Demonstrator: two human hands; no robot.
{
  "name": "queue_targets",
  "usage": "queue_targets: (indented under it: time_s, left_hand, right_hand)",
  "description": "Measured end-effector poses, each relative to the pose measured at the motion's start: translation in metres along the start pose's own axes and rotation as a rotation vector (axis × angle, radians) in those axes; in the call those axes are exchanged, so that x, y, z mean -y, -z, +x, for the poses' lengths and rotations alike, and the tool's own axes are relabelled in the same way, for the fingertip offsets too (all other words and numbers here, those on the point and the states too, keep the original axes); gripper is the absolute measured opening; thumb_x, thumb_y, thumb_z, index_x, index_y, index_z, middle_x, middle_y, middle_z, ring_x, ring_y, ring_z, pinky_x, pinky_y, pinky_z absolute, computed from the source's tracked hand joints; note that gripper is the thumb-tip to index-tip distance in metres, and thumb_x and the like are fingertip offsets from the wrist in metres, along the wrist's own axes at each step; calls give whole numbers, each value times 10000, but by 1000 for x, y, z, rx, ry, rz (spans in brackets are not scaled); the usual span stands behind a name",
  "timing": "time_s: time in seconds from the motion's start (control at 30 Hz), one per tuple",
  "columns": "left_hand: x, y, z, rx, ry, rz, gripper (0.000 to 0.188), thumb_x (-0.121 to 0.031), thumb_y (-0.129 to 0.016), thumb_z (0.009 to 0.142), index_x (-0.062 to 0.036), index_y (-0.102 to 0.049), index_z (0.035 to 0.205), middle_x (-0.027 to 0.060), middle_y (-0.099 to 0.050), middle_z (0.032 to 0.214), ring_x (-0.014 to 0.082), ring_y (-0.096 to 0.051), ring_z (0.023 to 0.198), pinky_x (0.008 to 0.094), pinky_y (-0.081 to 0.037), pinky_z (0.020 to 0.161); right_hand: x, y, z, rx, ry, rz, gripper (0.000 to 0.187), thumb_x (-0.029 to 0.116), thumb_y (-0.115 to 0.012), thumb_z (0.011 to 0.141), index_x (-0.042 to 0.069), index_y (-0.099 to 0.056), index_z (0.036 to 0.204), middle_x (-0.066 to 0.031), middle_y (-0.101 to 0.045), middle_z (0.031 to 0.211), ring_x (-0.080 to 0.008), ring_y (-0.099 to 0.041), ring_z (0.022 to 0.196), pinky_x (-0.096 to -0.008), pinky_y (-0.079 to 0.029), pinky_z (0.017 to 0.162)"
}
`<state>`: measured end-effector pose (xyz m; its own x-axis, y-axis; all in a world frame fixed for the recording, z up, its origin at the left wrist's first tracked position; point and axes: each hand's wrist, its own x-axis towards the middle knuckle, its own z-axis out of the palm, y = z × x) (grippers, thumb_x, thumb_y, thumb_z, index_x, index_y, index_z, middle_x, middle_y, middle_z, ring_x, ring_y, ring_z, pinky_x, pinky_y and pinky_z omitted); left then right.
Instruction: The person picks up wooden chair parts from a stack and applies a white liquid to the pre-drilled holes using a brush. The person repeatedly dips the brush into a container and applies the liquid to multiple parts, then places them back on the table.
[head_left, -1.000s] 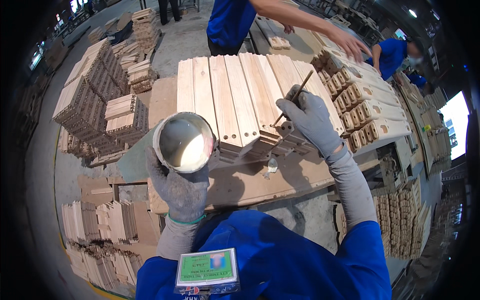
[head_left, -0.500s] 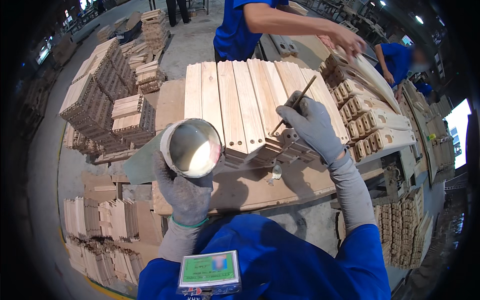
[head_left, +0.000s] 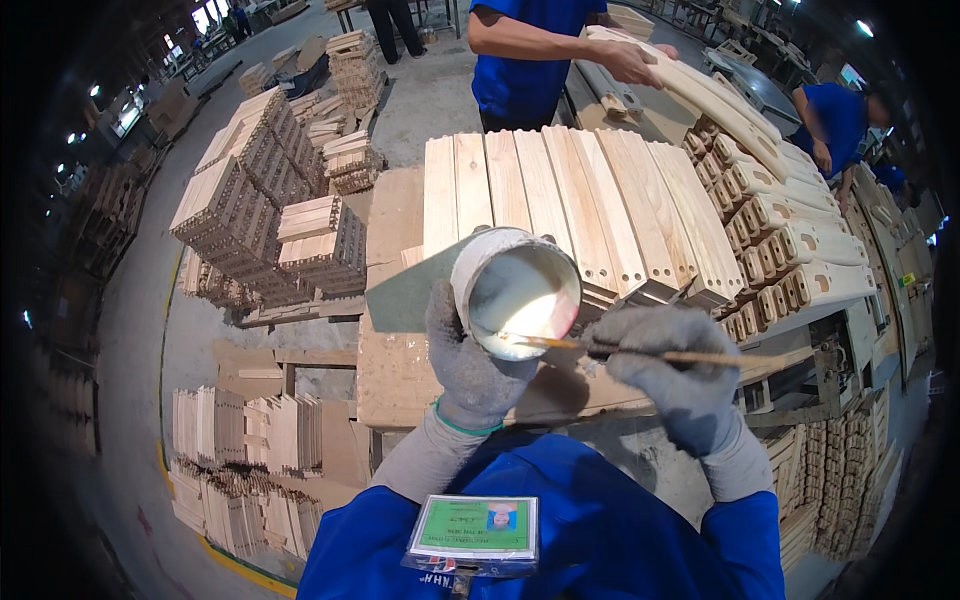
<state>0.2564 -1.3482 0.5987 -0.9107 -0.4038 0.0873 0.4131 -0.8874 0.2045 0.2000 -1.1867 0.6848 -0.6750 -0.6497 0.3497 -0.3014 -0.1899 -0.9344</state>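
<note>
My left hand (head_left: pixel 470 365), in a grey glove, grips a round white can (head_left: pixel 516 293) holding white liquid, tilted toward me. My right hand (head_left: pixel 672 368), also gloved, holds a thin wooden-handled brush (head_left: pixel 640 352) lying sideways, its tip dipped into the can's lower rim. Both hands hover over the near edge of a wooden workbench (head_left: pixel 400 370). Just beyond the can lies a row of pale wooden slats (head_left: pixel 560 195) with slots cut near their ends.
Another person in blue (head_left: pixel 530 50) stands across the bench handling a curved board (head_left: pixel 690 85). Notched wooden parts (head_left: pixel 790 250) are stacked on the right. Piles of wood pieces (head_left: pixel 260 220) cover the floor at left, more (head_left: pixel 240 450) beside me. A further worker (head_left: pixel 835 125) bends at far right.
My right hand has swung the brush from the slats back to the can, dipping its tip in. My left hand has brought the can closer and tilted it.
</note>
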Motion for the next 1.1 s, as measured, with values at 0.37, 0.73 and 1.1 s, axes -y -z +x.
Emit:
queue_targets:
  time_s: [0.37,0.73,1.1]
  left_hand:
    - [23,13,-4,17,-253,276,558,-471,-335,951,-102,-354,1369,144,-428,1355,275,-431,1248,458,-351,1055]
    - [-21,-7,-5,-48,-149,189,501,-446,-417,934,-103,-435,1300,151,-439,1307,340,-433,1208,543,-317,1051]
    - [-29,-10,-11,-69,-218,320,466,-326,-354,976,-6,-379,1314,236,-423,1300,369,-428,1222,521,-346,1053]
  right_hand:
    - [-15,-10,-23,-101,310,-20,177,14,-685,770,-15,-579,909,-178,-657,889,-228,-663,768,-300,-560,651]
    - [-42,98,71,-206,-219,-605,352,347,-631,811,-3,-597,821,-72,-590,657,-125,-565,596,-274,-450,564]
    - [-76,94,71,-161,26,-957,439,423,-601,814,-12,-575,763,-158,-573,630,-269,-572,582,-358,-440,558]
